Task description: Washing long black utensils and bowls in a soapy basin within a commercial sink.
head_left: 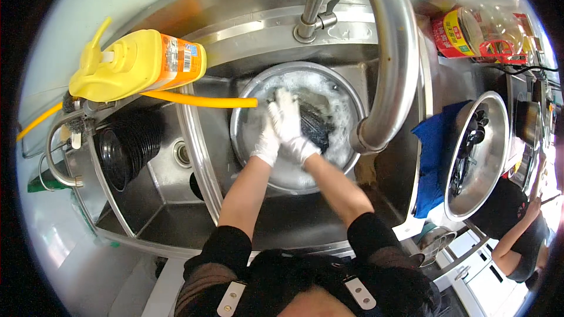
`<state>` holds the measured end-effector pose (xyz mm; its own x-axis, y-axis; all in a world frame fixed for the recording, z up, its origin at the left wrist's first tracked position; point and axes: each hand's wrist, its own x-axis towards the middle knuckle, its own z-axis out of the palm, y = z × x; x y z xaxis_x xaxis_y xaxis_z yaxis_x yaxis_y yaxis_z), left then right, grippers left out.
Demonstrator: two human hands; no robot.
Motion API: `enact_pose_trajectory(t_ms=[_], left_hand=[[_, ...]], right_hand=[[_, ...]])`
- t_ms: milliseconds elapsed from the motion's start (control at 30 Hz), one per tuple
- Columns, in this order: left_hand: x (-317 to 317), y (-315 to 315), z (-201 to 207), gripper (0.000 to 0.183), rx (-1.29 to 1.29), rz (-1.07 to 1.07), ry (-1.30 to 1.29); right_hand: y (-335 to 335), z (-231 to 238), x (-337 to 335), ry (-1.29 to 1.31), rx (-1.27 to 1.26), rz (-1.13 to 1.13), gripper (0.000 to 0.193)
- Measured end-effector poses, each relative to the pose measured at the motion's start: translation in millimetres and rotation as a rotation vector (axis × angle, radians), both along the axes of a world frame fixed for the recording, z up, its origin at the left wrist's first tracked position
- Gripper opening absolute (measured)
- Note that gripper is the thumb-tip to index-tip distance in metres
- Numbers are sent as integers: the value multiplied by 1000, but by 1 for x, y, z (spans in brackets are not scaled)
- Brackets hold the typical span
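Both my hands wear thin white gloves and are pressed against each other over a round metal basin [237, 138] of foamy water. My right hand [288, 120] has its fingers stretched toward the far side of the basin and lies partly over my left. Beside it, my left hand [268, 136] shows its back and wrist, with its fingers mostly hidden. Just right of my hands, dark ribbed items [317, 129] lie in the suds, partly under water; their kind is unclear. No held thing shows between my palms.
The thick faucet pipe [399, 64] arches down over the basin's right rim. A yellow hose [205, 101] ends near its left rim, below a yellow pump bottle [129, 61]. Stacked black bowls [126, 149] lie in the left sink. Rightward are a blue cloth [432, 161], a cutlery bowl [496, 158] and another person's arm [517, 240].
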<state>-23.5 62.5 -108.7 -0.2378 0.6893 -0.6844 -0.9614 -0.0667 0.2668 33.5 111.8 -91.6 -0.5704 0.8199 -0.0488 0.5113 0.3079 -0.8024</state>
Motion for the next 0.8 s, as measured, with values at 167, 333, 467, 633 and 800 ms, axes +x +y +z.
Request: enact_pose_trajectory(t_ms=[167,333,467,633,800], left_hand=[[8,13,-22,63,-116,7,191],[-20,17,-75,59,-198,78,-72],[-19,8,-55,53,-24,79,-4],[2,-8,33,46,349,269,-158],[6,1,48,42,275,178,26]], right_hand=[[40,-5,18,175,-197,-186,47],[85,-40,3,12,-691,-456,43],[34,-53,-6,-292,-412,60,43],[-10,-21,-4,-148,153,-15,55],[-1,8,0,-387,-103,153,61]])
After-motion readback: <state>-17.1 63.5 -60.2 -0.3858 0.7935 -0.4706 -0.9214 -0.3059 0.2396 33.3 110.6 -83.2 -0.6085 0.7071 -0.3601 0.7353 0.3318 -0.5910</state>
